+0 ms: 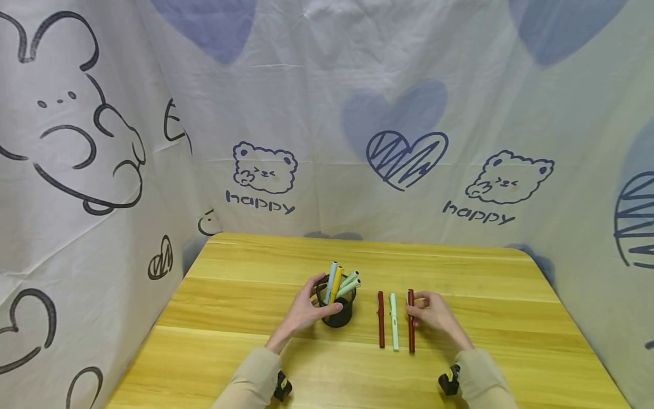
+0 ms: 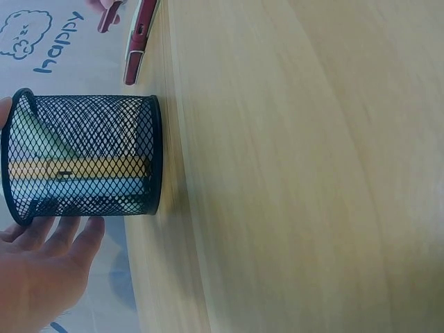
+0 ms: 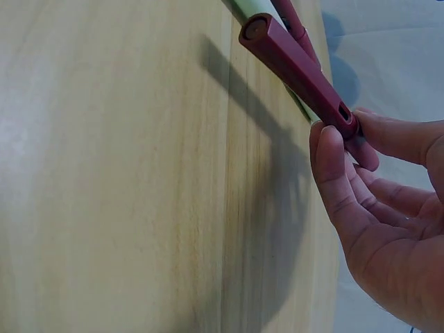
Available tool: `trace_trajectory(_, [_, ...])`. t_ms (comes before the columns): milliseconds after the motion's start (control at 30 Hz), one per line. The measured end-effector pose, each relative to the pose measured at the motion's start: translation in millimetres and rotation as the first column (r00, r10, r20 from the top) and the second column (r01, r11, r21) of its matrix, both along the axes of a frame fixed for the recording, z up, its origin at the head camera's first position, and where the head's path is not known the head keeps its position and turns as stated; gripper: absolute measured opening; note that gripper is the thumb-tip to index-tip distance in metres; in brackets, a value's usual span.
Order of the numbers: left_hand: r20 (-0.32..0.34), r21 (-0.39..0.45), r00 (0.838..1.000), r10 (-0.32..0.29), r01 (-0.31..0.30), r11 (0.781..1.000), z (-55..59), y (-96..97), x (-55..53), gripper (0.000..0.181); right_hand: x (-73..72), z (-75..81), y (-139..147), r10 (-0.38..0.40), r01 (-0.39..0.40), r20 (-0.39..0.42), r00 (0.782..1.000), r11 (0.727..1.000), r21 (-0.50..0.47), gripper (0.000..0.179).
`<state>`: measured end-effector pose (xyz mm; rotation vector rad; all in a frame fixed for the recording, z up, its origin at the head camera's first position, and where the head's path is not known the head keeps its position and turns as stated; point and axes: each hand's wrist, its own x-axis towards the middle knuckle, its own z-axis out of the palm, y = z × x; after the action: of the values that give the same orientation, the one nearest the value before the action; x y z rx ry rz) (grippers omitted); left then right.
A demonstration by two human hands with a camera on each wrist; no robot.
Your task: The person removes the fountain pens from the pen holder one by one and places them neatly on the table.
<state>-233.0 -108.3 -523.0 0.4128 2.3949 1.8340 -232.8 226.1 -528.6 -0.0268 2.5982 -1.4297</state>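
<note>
A black mesh pen holder stands on the table with several pens in it: a light blue pen, a yellow pen and pale green ones. My left hand holds it from the left, thumb at the front and fingers round the far side. In the left wrist view the mesh wall shows pens through it. With thumb and fingertips, my right hand pinches a dark red pen. The right wrist view shows that pen tilted, its shadow falling on the wood.
Left of the pinched pen lie a pale green pen and another dark red pen, side by side. The wooden table has a back edge against a white printed cloth.
</note>
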Motion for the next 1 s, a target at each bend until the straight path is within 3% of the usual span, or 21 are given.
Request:
trace_trajectory(567, [0.006,-0.003,1.000,-0.011,0.011,1.000,-0.2,-0.5,-0.6,0.083,-5.3,-7.7,-5,-0.014,0.014,0.041,0.999,1.000,0.012,0.045])
trace_trajectory(1000, [0.009,-0.007,1.000,-0.010,0.010,1.000,-0.4,-0.6,-0.6,0.084,-6.9,-14.7,-8,-0.067,0.065,0.048,0.997,0.997,0.035,0.039])
